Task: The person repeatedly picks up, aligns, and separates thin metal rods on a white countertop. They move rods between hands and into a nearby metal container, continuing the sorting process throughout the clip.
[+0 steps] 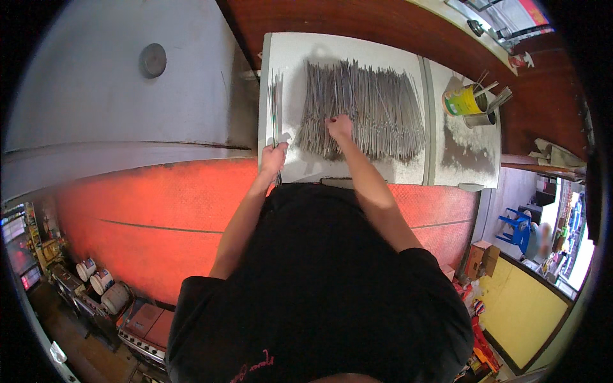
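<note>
A wide layer of thin grey metal skewers lies side by side on a white top, the rods running roughly away from me. My left hand, at the near left corner of this top, is closed around a loose bunch of skewers that points away from me. Over the left-middle part of the layer, my right hand has its fingers pinched together on skewers. How many it grips is hidden by the fingers.
To the right stand a yellow can and a metal cup holding thin sticks. A grey surface with a small round dish lies at the left. Behind me are a stove, a cardboard box and a blue chair.
</note>
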`<state>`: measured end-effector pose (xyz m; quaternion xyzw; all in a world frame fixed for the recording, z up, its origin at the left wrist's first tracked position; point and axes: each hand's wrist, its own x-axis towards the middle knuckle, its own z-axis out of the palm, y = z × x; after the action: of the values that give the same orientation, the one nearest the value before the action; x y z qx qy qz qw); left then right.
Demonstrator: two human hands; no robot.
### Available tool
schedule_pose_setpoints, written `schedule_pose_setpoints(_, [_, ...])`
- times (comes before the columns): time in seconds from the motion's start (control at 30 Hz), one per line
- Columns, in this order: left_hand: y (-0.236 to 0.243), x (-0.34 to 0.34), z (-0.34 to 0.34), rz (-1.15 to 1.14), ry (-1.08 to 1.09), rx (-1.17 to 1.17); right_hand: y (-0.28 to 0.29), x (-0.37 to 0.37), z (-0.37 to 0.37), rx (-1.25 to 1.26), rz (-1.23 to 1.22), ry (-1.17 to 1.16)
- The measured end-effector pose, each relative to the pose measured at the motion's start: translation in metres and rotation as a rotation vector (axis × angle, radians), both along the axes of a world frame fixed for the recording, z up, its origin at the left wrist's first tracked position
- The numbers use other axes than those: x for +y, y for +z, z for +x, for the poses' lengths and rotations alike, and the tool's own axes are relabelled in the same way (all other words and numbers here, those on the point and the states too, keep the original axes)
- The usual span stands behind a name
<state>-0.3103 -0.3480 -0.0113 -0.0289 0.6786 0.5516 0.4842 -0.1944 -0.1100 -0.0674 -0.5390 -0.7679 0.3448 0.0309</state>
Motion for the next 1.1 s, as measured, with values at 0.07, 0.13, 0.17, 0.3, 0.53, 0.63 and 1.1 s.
schedule_pose_setpoints(0.07, [0.001, 0.000, 0.002, -0.008, 0.005, 0.008, 0.009, 0.002, 0.002, 0.006, -0.133, -0.039])
schedule_pose_setpoints(0.13, [0.004, 0.001, 0.002, -0.021, -0.001, 0.018, 0.013, 0.005, 0.001, -0.007, -0.170, -0.028])
schedule_pose_setpoints(0.17, [0.004, 0.002, 0.001, -0.026, -0.006, 0.021, 0.012, 0.007, 0.002, -0.025, -0.139, -0.001])
schedule_pose_setpoints(0.3, [0.006, 0.006, 0.000, -0.007, -0.020, -0.008, 0.004, 0.011, 0.006, -0.023, -0.124, 0.005])
schedule_pose_setpoints(0.53, [0.007, 0.022, -0.001, 0.091, -0.073, -0.036, 0.011, 0.013, 0.033, -0.007, 0.046, 0.193])
schedule_pose_setpoints(0.63, [0.011, 0.032, 0.000, 0.147, -0.063, -0.095, 0.029, -0.005, 0.053, 0.219, 0.060, 0.237])
schedule_pose_setpoints(1.1, [0.015, 0.036, -0.023, 0.070, -0.123, 0.201, 0.051, -0.071, 0.015, 0.223, 0.239, 1.086])
